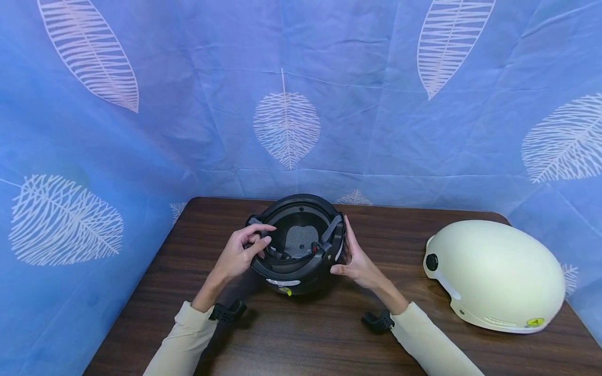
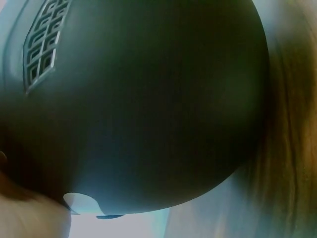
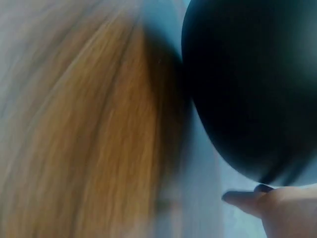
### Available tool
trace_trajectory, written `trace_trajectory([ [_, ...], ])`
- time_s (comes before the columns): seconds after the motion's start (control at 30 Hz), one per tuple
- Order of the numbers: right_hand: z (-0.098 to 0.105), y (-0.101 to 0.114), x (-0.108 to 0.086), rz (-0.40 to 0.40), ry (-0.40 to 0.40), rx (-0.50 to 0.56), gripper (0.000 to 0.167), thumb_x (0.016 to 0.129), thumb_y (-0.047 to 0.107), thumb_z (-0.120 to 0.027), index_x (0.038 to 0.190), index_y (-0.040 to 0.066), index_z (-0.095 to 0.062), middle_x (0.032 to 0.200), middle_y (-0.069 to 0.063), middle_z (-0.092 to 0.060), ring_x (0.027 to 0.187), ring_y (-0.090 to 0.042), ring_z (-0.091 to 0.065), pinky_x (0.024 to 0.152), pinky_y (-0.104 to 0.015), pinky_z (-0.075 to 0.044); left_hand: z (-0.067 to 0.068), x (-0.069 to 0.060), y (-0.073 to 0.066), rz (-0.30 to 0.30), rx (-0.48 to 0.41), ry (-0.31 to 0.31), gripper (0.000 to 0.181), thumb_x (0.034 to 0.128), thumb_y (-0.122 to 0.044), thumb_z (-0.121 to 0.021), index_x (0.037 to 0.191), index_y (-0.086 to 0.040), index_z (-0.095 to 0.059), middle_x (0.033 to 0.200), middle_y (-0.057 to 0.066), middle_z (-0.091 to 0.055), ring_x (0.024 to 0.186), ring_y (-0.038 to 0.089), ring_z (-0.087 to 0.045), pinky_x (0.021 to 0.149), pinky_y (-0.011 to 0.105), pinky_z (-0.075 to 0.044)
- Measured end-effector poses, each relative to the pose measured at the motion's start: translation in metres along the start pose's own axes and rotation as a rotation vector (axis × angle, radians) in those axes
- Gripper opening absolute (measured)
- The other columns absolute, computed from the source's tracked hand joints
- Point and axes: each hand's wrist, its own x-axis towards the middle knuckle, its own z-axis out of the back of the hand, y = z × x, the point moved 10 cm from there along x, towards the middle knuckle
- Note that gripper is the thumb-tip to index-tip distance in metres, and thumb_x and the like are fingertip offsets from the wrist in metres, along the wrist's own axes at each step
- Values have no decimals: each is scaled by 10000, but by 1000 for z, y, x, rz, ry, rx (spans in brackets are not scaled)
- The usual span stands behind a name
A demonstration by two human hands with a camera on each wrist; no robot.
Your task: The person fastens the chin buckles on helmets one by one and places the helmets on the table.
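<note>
A black helmet (image 1: pixel 301 237) lies upside down on the table, its padded inside facing up. Grey chin straps (image 1: pixel 331 230) run along its inner side, with a small red piece near the right one. My left hand (image 1: pixel 242 253) is over the helmet's left rim; its index finger and thumb reach across the opening with a gap between them. Whether its lower fingers touch a strap is hidden. Against the right side of the shell rests my right hand (image 1: pixel 357 263), fingers straight and thumb apart. Smooth black shell (image 2: pixel 158 109) fills most of the left wrist view.
To the right, a cream helmet (image 1: pixel 498 277) sits dome up on the dark wooden table (image 1: pixel 301 334). Behind the table hangs a blue cloth (image 1: pixel 352 130) printed with white leaves. Both forearms wear black wrist bands.
</note>
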Motion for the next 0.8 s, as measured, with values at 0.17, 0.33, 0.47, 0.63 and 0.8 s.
trace_trajectory([
  [0.17, -1, 4, 3, 18, -42, 44, 1172, 824, 401, -804, 1579, 360, 91, 1663, -136, 27, 1507, -398, -35, 1049, -213, -401, 0, 1, -3, 11, 71, 31, 251, 998, -71, -549, 1215, -16, -662, 695, 117, -653, 681, 180, -627, 612, 276, -443],
  [0.33, -2, 7, 4, 6, -38, 81, 1156, 829, 377, -805, 1583, 364, 71, 1661, -142, 35, 1495, -439, -59, 964, -301, -496, -5, 5, 15, 58, 192, 107, 310, 1031, -249, -542, 1312, -153, -630, 885, 27, -734, 876, 126, -682, 791, 355, -498],
  [0.47, -2, 11, 6, 2, -40, 79, 1152, 829, 363, -808, 1589, 349, 57, 1661, -142, 42, 1497, -433, -48, 950, -317, -506, -17, 10, 4, 61, 224, 151, 376, 1052, -300, -493, 1403, -184, -561, 1091, 32, -729, 1041, 171, -684, 904, 441, -520],
  [0.63, -2, 14, 7, -1, -45, 28, 1128, 847, 350, -792, 1595, 321, 53, 1659, -148, 68, 1499, -431, -30, 1018, -457, -455, -47, 12, -24, 50, 225, 201, 442, 1057, -378, -452, 1473, -229, -475, 1234, 46, -683, 1074, 178, -684, 922, 437, -534],
  [0.8, -5, 16, 10, -5, -46, -33, 1120, 845, 371, -790, 1593, 335, 43, 1662, -126, 61, 1505, -414, -60, 1040, -621, -360, -77, 17, -43, 39, 270, 219, 539, 1044, -423, -461, 1536, -223, -367, 1309, 97, -646, 1099, 205, -677, 902, 414, -547],
])
